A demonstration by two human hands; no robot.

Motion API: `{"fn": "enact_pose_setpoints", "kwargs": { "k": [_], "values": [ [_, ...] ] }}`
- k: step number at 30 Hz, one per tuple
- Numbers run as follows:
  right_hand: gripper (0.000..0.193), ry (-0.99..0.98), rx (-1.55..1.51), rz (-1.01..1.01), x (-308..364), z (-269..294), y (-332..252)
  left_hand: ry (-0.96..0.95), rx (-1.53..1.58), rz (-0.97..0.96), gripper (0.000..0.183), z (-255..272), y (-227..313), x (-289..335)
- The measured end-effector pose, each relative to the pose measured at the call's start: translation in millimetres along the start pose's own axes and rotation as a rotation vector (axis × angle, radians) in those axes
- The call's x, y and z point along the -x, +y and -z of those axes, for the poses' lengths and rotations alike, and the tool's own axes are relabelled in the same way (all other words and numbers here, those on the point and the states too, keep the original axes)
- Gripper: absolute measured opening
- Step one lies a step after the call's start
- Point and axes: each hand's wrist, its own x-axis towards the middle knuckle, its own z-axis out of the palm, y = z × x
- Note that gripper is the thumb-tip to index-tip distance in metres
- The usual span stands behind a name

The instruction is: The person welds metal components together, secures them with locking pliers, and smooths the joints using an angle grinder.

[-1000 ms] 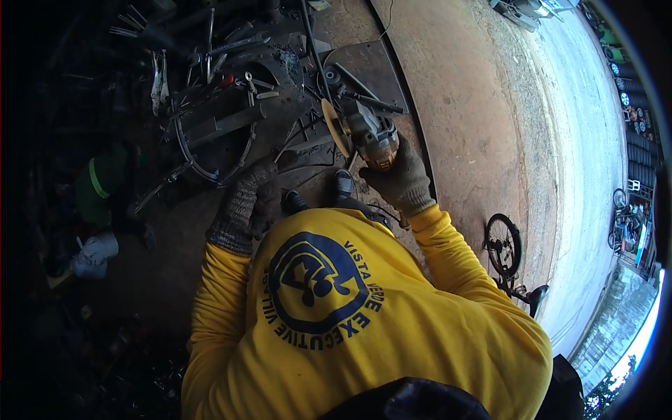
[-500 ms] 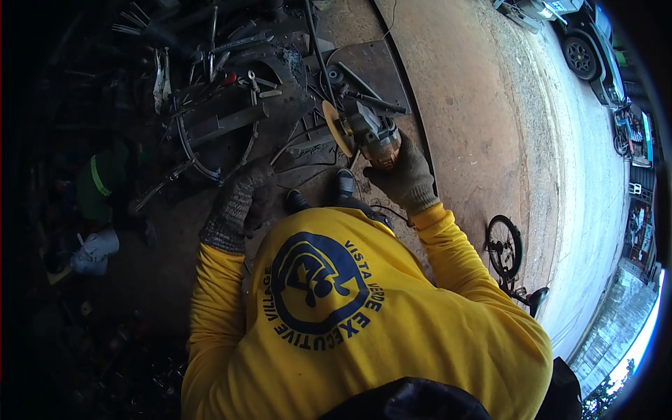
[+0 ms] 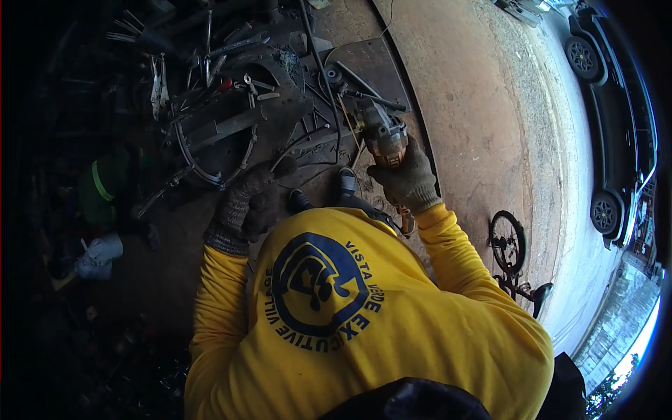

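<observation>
My right hand [image 3: 407, 180], in a grey work glove, grips an angle grinder [image 3: 385, 136] by its body. The grinder's thin tan disc [image 3: 348, 115] stands almost edge-on to me, apart from the metal pieces beyond it. My left hand [image 3: 245, 206], in a knitted glove, hovers at the left over the ground with its fingers loosely bent and apart; nothing shows in it. Ahead of it lies a round frame of curved metal bars [image 3: 213, 175] with locking pliers [image 3: 250, 87] at its far side.
Metal rods [image 3: 367, 87] and a dark plate [image 3: 381, 56] lie ahead. A person in a dark green top [image 3: 105, 178] crouches at the left beside a whitish bundle [image 3: 99, 255]. A bicycle [image 3: 507, 241] stands at the right; a dark car [image 3: 623, 133] is on the road beyond.
The grinder has turned, so its disc now shows nearly edge-on. My left hand has shifted slightly right, with its fingertips farther out. More of the dark car has come into view on the road.
</observation>
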Motion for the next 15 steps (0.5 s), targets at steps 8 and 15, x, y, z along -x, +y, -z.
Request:
{"fn": "enact_pose_setpoints", "kwargs": {
  "k": [8, 15],
  "values": [
    [0.082, -0.005, -0.077, -0.006, -2, -1, 1, 0.649, -0.869, -0.222, 0.043, -17, -12, -14],
    [0.066, 0.082, -0.232, 0.068, -24, 14, -7, 0.396, -1.386, -0.164, 0.036, 0, -33, -62]
  ]
}}
